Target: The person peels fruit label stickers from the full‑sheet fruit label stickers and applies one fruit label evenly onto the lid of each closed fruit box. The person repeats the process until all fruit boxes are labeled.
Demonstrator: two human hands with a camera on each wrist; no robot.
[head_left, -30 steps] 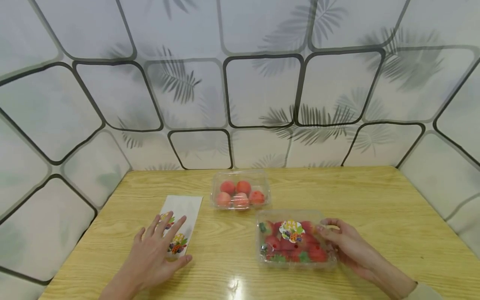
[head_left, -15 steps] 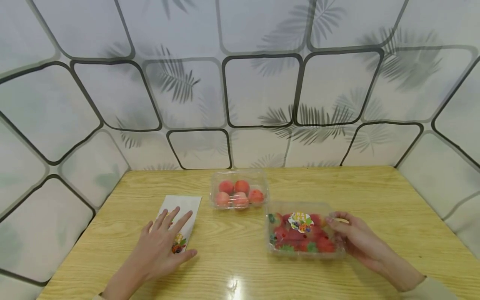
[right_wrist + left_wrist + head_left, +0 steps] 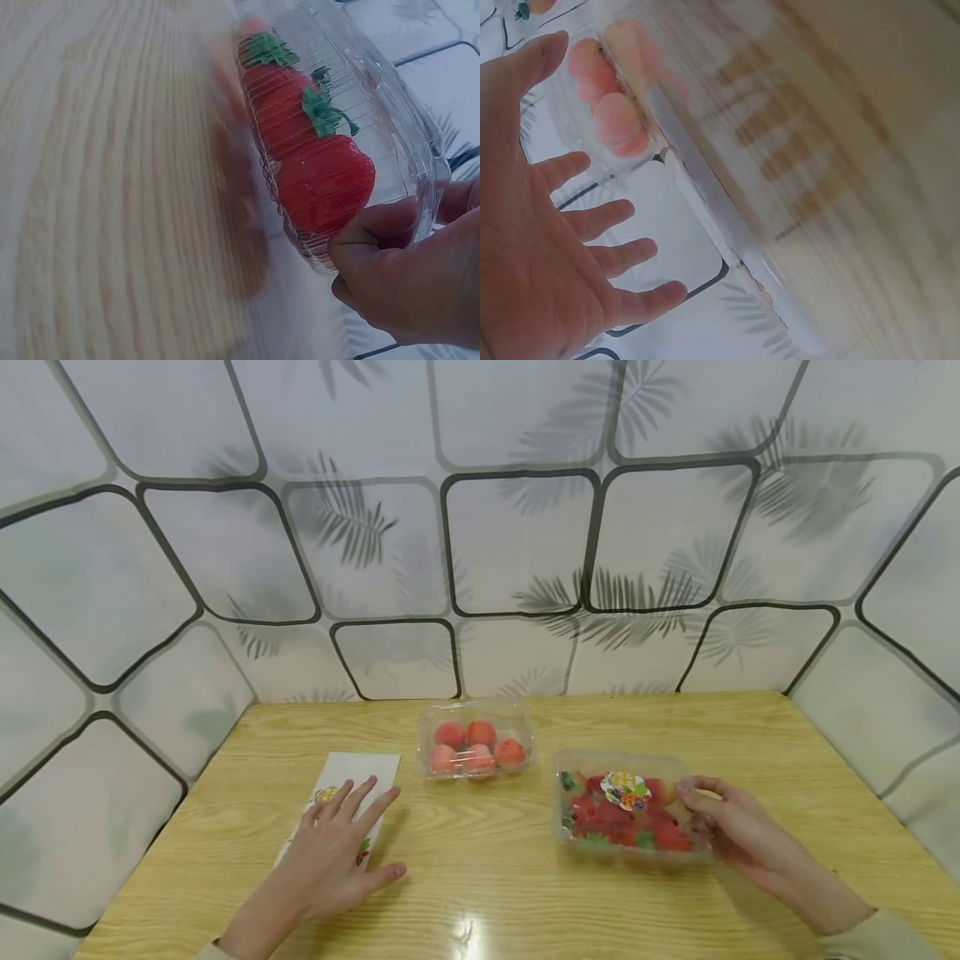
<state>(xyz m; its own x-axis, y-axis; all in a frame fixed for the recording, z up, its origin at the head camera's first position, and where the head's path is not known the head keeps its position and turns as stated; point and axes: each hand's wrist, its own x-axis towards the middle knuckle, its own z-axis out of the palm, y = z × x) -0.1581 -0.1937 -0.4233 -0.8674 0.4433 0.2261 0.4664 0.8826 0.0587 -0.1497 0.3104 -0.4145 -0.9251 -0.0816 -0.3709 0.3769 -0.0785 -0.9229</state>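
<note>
At the right, a clear plastic box holds red strawberries with green leaves. A round fruit-print sticker is on its lid. My right hand grips the box's right end, thumb on one side and fingers on the other. Whether the box's underside touches the table cannot be told. On the left, my left hand is spread over a white sheet of fruit stickers, covering part of it. The left wrist view shows these fingers apart and holding nothing.
A second clear box with several peach-like fruits stands at the back centre of the wooden table. A patterned curtain or wall covering rises behind the table and at both sides.
My right hand has moved the strawberry box to the right and a little farther back. My left hand has drifted slightly right over the sticker sheet. The peach box stays put.
</note>
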